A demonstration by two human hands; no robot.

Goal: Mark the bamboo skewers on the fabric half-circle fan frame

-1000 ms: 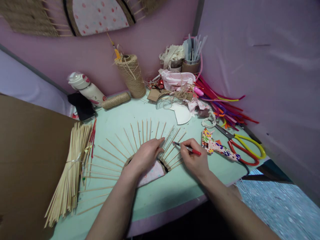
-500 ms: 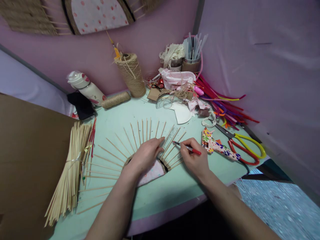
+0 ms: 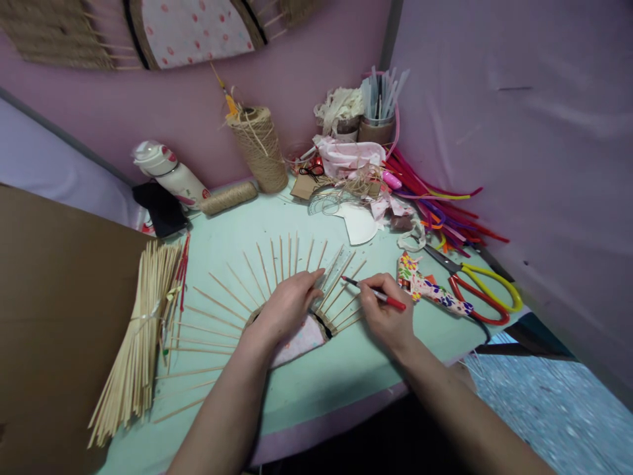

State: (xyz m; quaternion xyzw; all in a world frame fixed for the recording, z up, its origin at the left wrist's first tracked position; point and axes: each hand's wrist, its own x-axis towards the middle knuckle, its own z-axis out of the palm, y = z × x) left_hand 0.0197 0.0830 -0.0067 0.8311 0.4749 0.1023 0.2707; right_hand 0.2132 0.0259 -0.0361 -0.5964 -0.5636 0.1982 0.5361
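My right hand (image 3: 388,310) is closed around a red pen (image 3: 380,295), its tip pointing left above thin wooden sticks (image 3: 345,284). Beside it, my left hand (image 3: 291,300) grips the near end of a clear ruler (image 3: 335,269) that lies along the sticks. Under the left hand is a half-round piece of pink dotted fabric (image 3: 302,340) edged with twine and a black band. Wooden sticks fan out from its curved edge, and my left hand and forearm hide part of it.
A bundle of sticks (image 3: 136,343) lies at left. Behind are a bottle (image 3: 171,175), a twine spool (image 3: 260,148), and craft scraps (image 3: 351,158). At right lie a flowered glue gun (image 3: 435,290), scissors (image 3: 482,290) and pipe cleaners (image 3: 445,191).
My right hand has shifted slightly right with the pen, whose back end now sits a little lower. My left hand stays on the ruler.
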